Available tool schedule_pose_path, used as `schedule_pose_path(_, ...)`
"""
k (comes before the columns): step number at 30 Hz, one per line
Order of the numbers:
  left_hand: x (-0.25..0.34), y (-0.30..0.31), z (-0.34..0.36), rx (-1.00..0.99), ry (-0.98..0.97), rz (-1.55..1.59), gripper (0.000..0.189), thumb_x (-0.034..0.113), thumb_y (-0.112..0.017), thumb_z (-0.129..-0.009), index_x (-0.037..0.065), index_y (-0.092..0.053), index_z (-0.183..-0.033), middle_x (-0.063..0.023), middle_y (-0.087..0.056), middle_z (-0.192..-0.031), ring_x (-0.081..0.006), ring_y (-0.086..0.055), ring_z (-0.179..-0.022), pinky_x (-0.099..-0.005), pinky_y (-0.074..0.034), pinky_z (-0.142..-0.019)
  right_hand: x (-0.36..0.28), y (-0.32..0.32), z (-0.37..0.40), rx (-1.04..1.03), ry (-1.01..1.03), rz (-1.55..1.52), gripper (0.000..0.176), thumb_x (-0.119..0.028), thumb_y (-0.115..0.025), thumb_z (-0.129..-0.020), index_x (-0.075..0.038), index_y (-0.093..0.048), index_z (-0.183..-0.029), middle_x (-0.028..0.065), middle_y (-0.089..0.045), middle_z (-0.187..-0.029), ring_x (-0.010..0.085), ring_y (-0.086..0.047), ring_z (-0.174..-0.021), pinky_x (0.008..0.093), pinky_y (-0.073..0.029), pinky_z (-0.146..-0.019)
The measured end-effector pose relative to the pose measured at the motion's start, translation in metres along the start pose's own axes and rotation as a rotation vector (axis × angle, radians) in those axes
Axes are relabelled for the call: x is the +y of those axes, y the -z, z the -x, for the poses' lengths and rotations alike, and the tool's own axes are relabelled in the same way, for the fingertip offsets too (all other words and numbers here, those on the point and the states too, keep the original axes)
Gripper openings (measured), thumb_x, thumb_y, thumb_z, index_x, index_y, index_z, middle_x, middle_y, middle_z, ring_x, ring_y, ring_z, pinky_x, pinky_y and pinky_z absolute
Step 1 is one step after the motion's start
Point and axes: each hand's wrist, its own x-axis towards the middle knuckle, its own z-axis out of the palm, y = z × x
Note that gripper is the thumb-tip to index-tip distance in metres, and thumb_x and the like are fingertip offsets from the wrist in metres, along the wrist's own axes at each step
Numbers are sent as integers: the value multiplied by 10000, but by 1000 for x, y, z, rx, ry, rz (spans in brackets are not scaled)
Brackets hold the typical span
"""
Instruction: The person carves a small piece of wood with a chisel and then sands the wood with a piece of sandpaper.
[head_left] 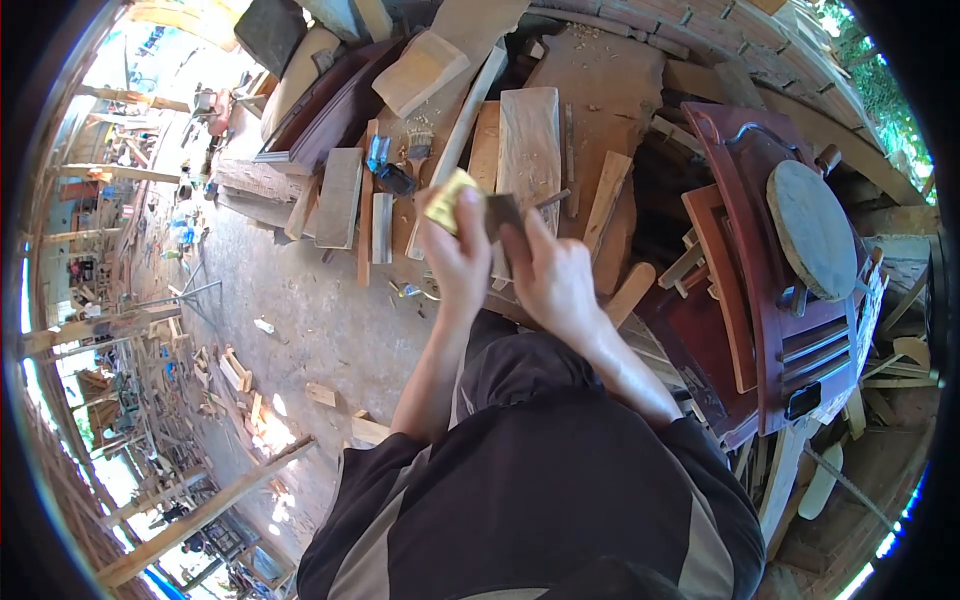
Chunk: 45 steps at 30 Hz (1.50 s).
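Note:
My left hand is closed around a small yellow block-like piece, its thumb lying along the near side. Beside it, my right hand pinches a dark brown flat piece, its fingers over the near end. The two pieces meet or overlap in front of my chest, above the wood on the bench. A pale wooden board lies just beyond my hands. To the left of them are a paint brush and a blue and black object.
Dark red furniture panels lean at the right, with a round wooden disc on them. A light wood slab lies at the back. Scraps such as a wood block are scattered over the concrete floor.

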Motion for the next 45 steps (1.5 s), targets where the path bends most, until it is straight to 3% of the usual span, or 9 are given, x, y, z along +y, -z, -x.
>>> schedule_pose_path(6, -2, -10, 14, -2, -113, -62, 169, 148, -563, -1022, -14, -515, -1025, -59, -599, -811, -89, -565, -744, -242, -458, -637, 9, 3, -22, 0, -148, -60, 185, -160, -638, -945, -2, -552, -898, 240, -541, -545, 449, -588, -554, 497, -447, -474)
schedule_pose_path(8, -15, -2, 2, 66, 172, 114, 178, 147, -594, -1004, -9, -517, -1038, -79, -621, -834, -83, -576, -771, -236, -458, -650, 3, 0, -6, -54, -6, -40, 235, -179, -616, -966, -18, -510, -831, 233, -543, -547, 440, -589, -553, 490, -444, -464)
schedule_pose_path(14, -9, -12, 11, -32, -139, -121, 172, 138, -574, -1016, -20, -505, -1031, -83, -629, -789, -89, -591, -719, -247, -473, -608, 11, 1, -25, 6, -178, -78, 168, -145, -636, -935, -8, -549, -892, 240, -550, -568, 446, -590, -554, 508, -451, -487)
schedule_pose_path(18, -7, -7, 6, 51, 113, 58, 185, 141, -603, -993, -7, -494, -1011, -98, -644, -798, -89, -607, -726, -247, -479, -626, 9, -8, -8, -13, -78, -76, 199, -181, -608, -956, -20, -528, -869, 237, -573, -597, 456, -595, -577, 518, -450, -491)
schedule_pose_path(22, -13, -13, 23, -107, -166, -81, 160, 153, -570, -1015, 4, -512, -1025, -59, -625, -772, -99, -591, -623, -253, -483, -572, 37, -8, -25, 37, -258, -24, 282, -278, -543, -994, -44, -516, -841, 235, -590, -591, 465, -619, -606, 548, -477, -550)
schedule_pose_path(25, -18, 2, 17, -74, 296, 234, 191, 207, -554, -1027, 19, -530, -1006, -23, -604, -827, -62, -579, -675, -224, -479, -585, 75, -17, -10, -86, -476, 144, 403, -398, -463, -1015, -19, -555, -913, 286, -655, -754, 494, -645, -769, 592, -486, -705)
schedule_pose_path(28, -5, 6, 10, 71, 324, 347, 222, 242, -584, -1019, 22, -554, -1042, -2, -590, -863, -34, -542, -707, -211, -462, -601, 87, -8, -6, -30, -535, 159, 435, -413, -445, -1020, 2, -572, -1004, 298, -663, -806, 489, -649, -810, 587, -492, -728)
schedule_pose_path(33, 4, 4, 10, 62, 349, 353, 232, 246, -591, -1017, 20, -558, -1059, 2, -587, -869, -36, -533, -740, -214, -459, -624, 35, 17, -10, -25, -473, -408, 325, -295, -539, -1027, 30, -535, -1019, 301, -603, -729, 476, -648, -804, 449, -481, -615)
schedule_pose_path(45, 1, 1, 0, 36, 119, 174, 210, 196, -551, -1036, -9, -525, -1070, -32, -575, -877, -54, -533, -755, -208, -443, -659, -5, -1, 8, -38, -124, -210, 150, -135, -608, -974, -1, -545, -947, 260, -576, -616, 473, -606, -651, 489, -446, -480)
